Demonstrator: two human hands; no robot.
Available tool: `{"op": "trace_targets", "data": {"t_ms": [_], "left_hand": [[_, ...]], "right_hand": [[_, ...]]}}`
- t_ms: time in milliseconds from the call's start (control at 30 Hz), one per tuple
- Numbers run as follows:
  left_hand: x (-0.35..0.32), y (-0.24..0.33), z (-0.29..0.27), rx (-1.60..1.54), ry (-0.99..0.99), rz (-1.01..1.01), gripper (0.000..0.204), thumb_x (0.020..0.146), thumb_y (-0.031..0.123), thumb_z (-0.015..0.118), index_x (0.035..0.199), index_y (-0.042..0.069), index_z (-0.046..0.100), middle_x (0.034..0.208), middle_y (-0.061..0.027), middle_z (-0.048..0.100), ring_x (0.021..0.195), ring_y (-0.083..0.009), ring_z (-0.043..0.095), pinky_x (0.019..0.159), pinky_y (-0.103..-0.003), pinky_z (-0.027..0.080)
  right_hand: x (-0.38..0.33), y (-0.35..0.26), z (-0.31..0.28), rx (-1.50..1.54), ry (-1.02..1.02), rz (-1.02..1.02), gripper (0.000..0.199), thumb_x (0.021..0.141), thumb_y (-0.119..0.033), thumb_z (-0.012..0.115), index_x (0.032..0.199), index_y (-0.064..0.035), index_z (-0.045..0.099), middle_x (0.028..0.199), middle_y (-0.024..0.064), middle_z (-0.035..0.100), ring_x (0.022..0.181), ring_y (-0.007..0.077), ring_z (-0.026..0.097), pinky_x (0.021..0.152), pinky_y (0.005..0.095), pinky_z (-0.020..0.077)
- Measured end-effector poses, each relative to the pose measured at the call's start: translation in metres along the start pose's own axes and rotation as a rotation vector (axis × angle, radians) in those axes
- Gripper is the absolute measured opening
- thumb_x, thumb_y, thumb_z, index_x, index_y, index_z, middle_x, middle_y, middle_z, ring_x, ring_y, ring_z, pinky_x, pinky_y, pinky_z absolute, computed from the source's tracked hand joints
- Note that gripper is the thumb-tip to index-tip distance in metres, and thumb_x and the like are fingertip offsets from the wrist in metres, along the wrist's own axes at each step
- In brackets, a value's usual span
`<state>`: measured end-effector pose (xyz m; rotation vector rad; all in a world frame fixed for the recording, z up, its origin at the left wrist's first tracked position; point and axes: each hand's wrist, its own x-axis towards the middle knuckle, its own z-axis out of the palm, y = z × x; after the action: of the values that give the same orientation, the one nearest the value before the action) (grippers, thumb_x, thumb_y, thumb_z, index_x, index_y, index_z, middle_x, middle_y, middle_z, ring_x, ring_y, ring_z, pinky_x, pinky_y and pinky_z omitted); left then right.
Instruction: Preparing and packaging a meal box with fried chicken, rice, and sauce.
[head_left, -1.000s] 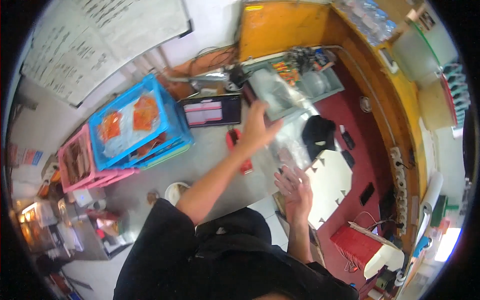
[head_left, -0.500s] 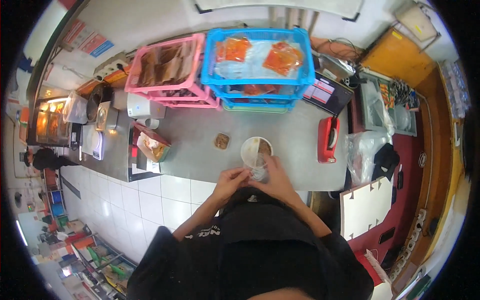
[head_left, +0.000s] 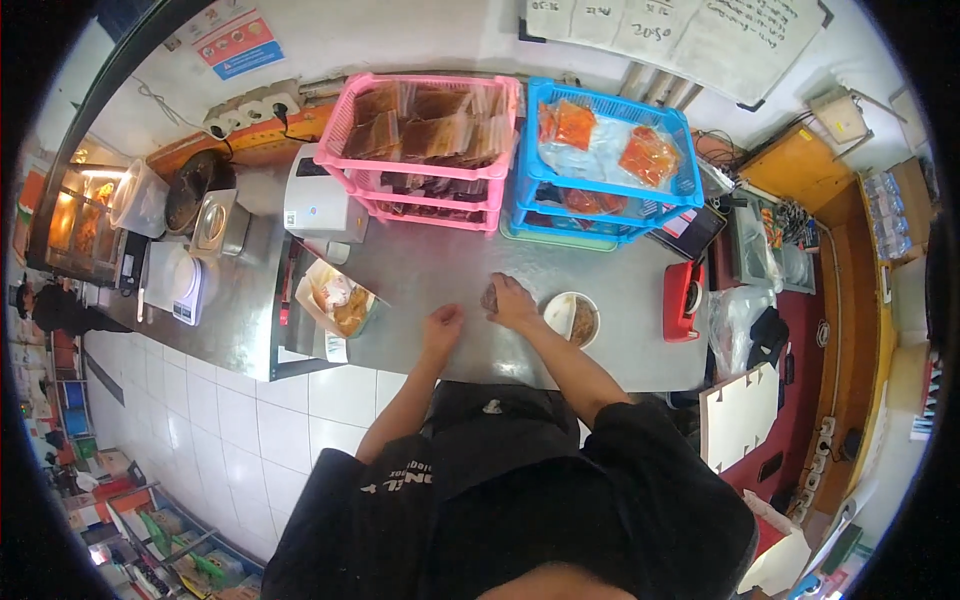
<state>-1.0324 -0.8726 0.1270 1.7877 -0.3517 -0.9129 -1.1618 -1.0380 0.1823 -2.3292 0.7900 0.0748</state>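
My right hand (head_left: 513, 303) reaches over the steel counter, its fingers closed around a small clear packet of brown food (head_left: 489, 298). Just left of it, my left hand (head_left: 443, 327) hovers near the counter with its fingers curled together; whatever may be inside them is hidden. To the right of my right hand stands a round white bowl (head_left: 549, 318). Brown crumbly food (head_left: 584, 324) fills its right side, while the left side looks pale. My right forearm passes close by the bowl's near edge.
Pink stacked baskets (head_left: 345, 165) with brown packets and blue ones (head_left: 690, 180) with orange packets line the counter's back. A red tape dispenser (head_left: 682, 300) stands right. An open box of fried food (head_left: 335, 300) and a white printer-like machine (head_left: 318, 205) are left.
Both hands have left the bowl. My right hand has gone left and forward onto the small packet. My left hand has drawn away leftward. The whole view has shifted too.
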Motion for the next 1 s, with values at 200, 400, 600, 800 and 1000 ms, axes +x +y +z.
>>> {"op": "trace_targets", "data": {"t_ms": [200, 400, 600, 800, 1000], "left_hand": [[0.036, 0.036, 0.025, 0.247, -0.129, 0.261, 0.024, 0.088, 0.015, 0.07, 0.107, 0.001, 0.074, 0.095, -0.0127, 0.076, 0.083, -0.0154, 0.071, 0.078, -0.031, 0.056], [0.062, 0.019, 0.036, 0.132, -0.259, 0.205, 0.022, 0.089, 0.017, 0.072, 0.104, 0.001, 0.076, 0.094, -0.008, 0.076, 0.083, -0.0145, 0.07, 0.077, -0.029, 0.055], [0.069, 0.041, 0.029, 0.067, -0.347, -0.093, 0.023, 0.086, 0.019, 0.078, 0.101, 0.002, 0.077, 0.087, -0.0018, 0.074, 0.075, -0.0122, 0.066, 0.071, -0.029, 0.054], [0.059, 0.015, 0.01, 0.152, -0.461, -0.028, 0.021, 0.087, 0.01, 0.076, 0.106, -0.001, 0.074, 0.09, -0.0046, 0.074, 0.079, -0.0129, 0.066, 0.073, -0.028, 0.054], [0.04, 0.009, -0.019, 0.044, -0.595, 0.007, 0.033, 0.089, 0.007, 0.073, 0.121, 0.0, 0.069, 0.104, -0.0073, 0.073, 0.092, -0.0129, 0.066, 0.084, -0.028, 0.054]], "right_hand": [[-0.008, -0.014, -0.006, -0.089, -0.006, 0.185, 0.083, 0.061, -0.019, 0.09, 0.127, 0.0004, 0.043, 0.133, 0.0205, 0.052, 0.124, 0.036, 0.053, 0.103, 0.0427, 0.0483], [-0.009, -0.01, 0.009, -0.078, 0.005, 0.22, 0.099, 0.063, -0.019, 0.09, 0.143, -0.0024, 0.035, 0.145, 0.0226, 0.044, 0.132, 0.0381, 0.049, 0.107, 0.045, 0.0464], [0.004, -0.018, 0.0, -0.099, -0.079, 0.334, 0.099, 0.066, -0.023, 0.088, 0.143, 0.0008, 0.032, 0.144, 0.0241, 0.044, 0.132, 0.0397, 0.048, 0.105, 0.044, 0.0478], [-0.022, -0.014, 0.036, -0.073, -0.04, 0.129, 0.104, 0.074, -0.032, 0.083, 0.149, 0.0076, 0.022, 0.151, 0.0331, 0.03, 0.141, 0.0489, 0.031, 0.114, 0.0481, 0.0376], [-0.04, -0.014, 0.08, -0.268, 0.169, -0.029, 0.095, 0.079, -0.034, 0.077, 0.146, 0.0122, 0.027, 0.151, 0.0313, 0.031, 0.141, 0.0468, 0.032, 0.118, 0.046, 0.03]]}}
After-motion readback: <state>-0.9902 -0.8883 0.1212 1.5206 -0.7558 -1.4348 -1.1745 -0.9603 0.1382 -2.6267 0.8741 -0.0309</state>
